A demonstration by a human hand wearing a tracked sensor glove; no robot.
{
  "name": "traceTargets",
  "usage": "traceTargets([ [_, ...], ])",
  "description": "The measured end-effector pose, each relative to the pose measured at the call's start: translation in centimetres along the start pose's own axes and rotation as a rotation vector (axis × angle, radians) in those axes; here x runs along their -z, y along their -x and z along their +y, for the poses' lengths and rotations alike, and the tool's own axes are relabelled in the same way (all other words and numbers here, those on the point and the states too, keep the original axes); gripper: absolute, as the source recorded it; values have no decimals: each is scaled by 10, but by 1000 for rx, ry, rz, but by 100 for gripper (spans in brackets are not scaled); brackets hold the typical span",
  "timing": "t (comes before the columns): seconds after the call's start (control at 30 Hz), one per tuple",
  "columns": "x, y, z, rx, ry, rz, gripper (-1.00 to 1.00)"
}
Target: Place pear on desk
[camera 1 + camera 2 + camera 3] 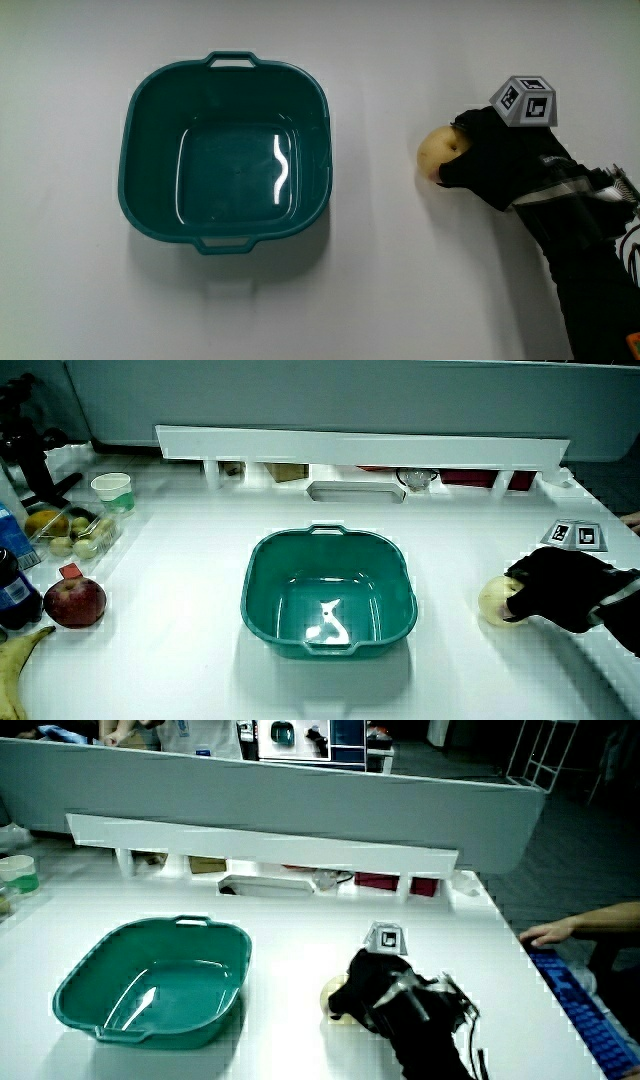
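Note:
A pale yellow pear [436,150] rests on the white desk [380,290] beside the teal basin [225,160]. The hand [490,155] in its black glove lies over the pear, fingers curled around it, with the patterned cube [524,101] on its back. In both side views the pear [493,600] [333,997] shows partly under the glove [555,588] [375,988], low against the desk surface. The teal basin [328,605] [150,982] holds nothing.
A red apple [73,602], a banana [25,647], a tray of small fruit [70,530], a pale green-rimmed cup [112,490] and a bottle [12,585] stand together at the desk's edge, with the basin between them and the pear. A low white partition [360,450] has cubbyholes.

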Motion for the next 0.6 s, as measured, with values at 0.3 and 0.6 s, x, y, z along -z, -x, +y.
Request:
traceTargets([
  [0.3,34,-37,12,84,59,17,0],
  [0.6,73,-58,25,130,119,29,0],
])
